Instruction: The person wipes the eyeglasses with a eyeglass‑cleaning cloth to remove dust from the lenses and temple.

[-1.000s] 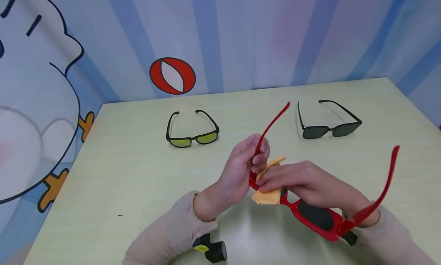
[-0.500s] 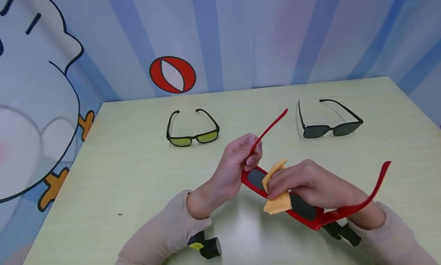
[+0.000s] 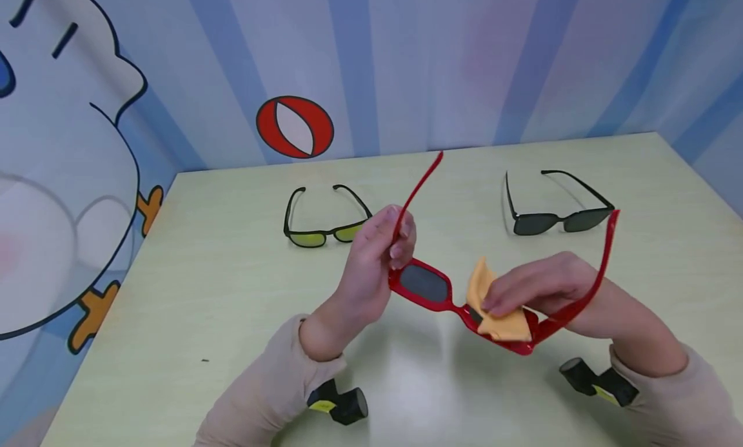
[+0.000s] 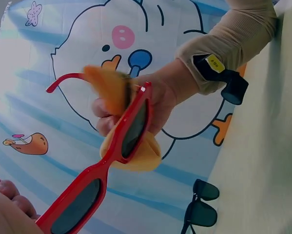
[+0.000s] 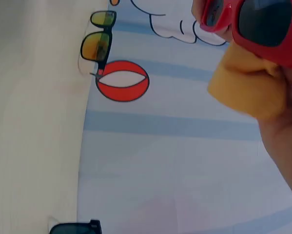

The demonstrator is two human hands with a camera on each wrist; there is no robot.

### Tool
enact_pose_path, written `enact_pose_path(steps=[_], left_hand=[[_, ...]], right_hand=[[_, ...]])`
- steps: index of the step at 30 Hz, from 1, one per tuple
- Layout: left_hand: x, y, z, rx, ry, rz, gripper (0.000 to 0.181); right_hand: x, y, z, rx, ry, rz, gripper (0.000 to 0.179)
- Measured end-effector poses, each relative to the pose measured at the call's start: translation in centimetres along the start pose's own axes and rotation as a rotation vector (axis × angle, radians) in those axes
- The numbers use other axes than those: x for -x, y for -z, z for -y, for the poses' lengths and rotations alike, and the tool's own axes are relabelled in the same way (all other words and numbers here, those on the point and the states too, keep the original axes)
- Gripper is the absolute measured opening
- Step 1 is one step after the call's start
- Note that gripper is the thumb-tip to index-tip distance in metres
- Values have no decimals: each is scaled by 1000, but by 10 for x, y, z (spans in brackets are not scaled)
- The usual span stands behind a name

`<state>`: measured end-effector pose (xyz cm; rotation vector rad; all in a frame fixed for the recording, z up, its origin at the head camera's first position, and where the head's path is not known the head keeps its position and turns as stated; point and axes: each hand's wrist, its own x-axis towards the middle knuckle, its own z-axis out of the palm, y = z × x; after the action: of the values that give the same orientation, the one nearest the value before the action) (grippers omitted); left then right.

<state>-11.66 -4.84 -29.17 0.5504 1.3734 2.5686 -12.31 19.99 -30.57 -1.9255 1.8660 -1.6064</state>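
Red-framed sunglasses (image 3: 455,304) with dark lenses are held above the table, both temples unfolded. My left hand (image 3: 374,263) grips them at the hinge end, thumb and fingers round the left temple. In my right hand (image 3: 551,286) an orange cloth (image 3: 504,318) is pinched over the right lens, covering most of it. The left lens (image 3: 425,283) is uncovered. In the left wrist view the cloth (image 4: 136,155) shows on both sides of the red frame (image 4: 99,168). Part of the right hand is hidden behind the frame in the right wrist view.
Black glasses with yellow lenses (image 3: 307,240) stand on the table behind my left hand, which overlaps their right edge. Black sunglasses (image 3: 535,224) stand at the back right. A patterned wall (image 3: 400,66) rises behind the pale table (image 3: 232,292).
The right hand has slid with the cloth from the left lens across the bridge to the right lens. The left hand and the red sunglasses have shifted left and slightly up.
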Motion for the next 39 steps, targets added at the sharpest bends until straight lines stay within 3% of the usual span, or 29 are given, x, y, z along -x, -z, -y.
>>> enact_pose_path(steps=[3, 7, 11, 14, 18, 24, 30, 39], left_hand=[[-1, 0, -2, 37, 7, -48, 30], [0, -2, -3, 90, 22, -79, 30], [0, -1, -4, 87, -12, -85, 30], [1, 2, -5, 30, -64, -80, 31], [1, 5, -8, -17, -107, -76, 32], [-1, 6, -10, -16, -137, -76, 31], [1, 6, -7, 42, -133, -77, 31], [5, -2, -2, 19, -152, -72, 32]], right_hand=[[4, 2, 0, 7, -58, 140, 27], [5, 2, -4, -19, -72, 204, 35], [2, -1, -5, 7, -74, 204, 36], [0, -4, -3, 54, -137, 161, 31], [0, -3, -2, 53, -154, 108, 36], [3, 4, -3, -101, -104, 161, 48], [0, 5, -3, -217, -54, 217, 43], [-3, -5, -15, -92, 64, 185, 30]])
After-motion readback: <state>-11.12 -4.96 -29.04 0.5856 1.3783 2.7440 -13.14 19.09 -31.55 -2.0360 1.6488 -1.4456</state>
